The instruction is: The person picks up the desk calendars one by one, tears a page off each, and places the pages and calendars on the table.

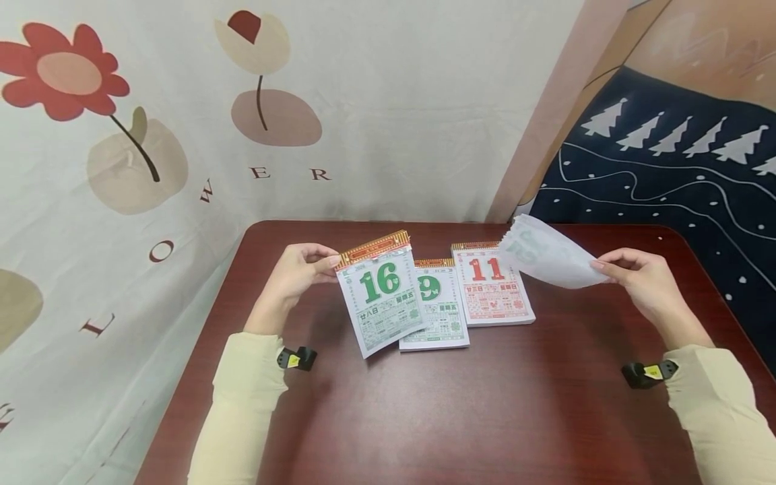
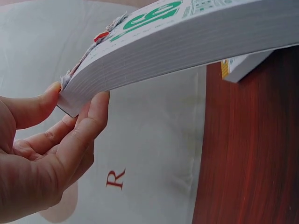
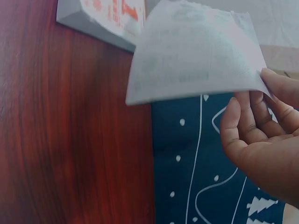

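Note:
My left hand [image 1: 301, 271] pinches the top left corner of a thick tear-off calendar [image 1: 388, 303] showing a green 16, tilted and raised over the table. In the left wrist view, thumb and fingers grip the bound end of that calendar [image 2: 154, 44], where ragged paper stubs show along the binding. A loose calendar page [image 1: 548, 252], its back side pale with print showing through, hangs from the pinched fingers of my right hand [image 1: 642, 279]. The right wrist view shows this page [image 3: 196, 56] bent, held at one corner between thumb and fingers.
A second calendar [image 1: 442, 323] with a green 9 lies partly under the raised one. Beside it lies a third calendar [image 1: 494, 289] with a red 11. All are over a dark red wooden table [image 1: 461, 417], backed by a flower-print curtain [image 1: 388, 135] and a dark tree-print cloth [image 1: 655, 188].

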`<act>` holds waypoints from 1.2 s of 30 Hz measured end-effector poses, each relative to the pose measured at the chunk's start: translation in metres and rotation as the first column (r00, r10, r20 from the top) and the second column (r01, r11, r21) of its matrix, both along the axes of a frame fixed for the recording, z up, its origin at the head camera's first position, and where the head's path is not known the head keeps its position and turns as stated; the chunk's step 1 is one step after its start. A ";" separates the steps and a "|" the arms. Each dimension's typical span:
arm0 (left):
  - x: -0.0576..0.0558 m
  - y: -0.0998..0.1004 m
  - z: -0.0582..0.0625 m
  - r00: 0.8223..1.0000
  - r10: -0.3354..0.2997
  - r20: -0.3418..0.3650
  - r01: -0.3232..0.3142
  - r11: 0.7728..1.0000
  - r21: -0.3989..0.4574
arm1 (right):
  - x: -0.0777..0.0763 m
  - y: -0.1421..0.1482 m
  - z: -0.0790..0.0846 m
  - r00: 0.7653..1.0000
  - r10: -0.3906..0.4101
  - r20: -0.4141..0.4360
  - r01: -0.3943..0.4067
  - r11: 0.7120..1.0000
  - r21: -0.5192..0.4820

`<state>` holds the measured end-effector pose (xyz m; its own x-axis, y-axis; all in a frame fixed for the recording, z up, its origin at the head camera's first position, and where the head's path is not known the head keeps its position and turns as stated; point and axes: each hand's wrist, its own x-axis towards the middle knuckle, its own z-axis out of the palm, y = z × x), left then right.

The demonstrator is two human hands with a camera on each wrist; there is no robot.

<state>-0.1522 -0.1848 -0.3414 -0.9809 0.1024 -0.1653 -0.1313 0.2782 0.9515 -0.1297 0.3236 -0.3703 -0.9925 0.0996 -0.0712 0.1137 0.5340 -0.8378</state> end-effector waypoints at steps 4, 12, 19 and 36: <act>0.002 -0.009 0.001 1.000 0.004 0.006 -0.004 1.000 -0.020 | 0.004 0.011 -0.002 0.999 -0.034 0.002 0.034 0.998 -0.058; 0.004 -0.029 -0.001 1.000 0.007 0.018 -0.006 0.999 -0.044 | 0.015 0.039 -0.004 0.995 -0.094 0.033 0.097 0.991 -0.093; 0.004 -0.044 -0.003 1.000 0.003 0.020 -0.002 0.997 -0.075 | 0.023 0.057 -0.015 0.982 -0.179 0.057 0.183 0.981 -0.068; 0.005 -0.072 -0.017 0.996 -0.002 0.092 0.007 0.998 -0.055 | 0.030 0.087 -0.020 0.945 -0.327 0.001 0.319 0.921 -0.225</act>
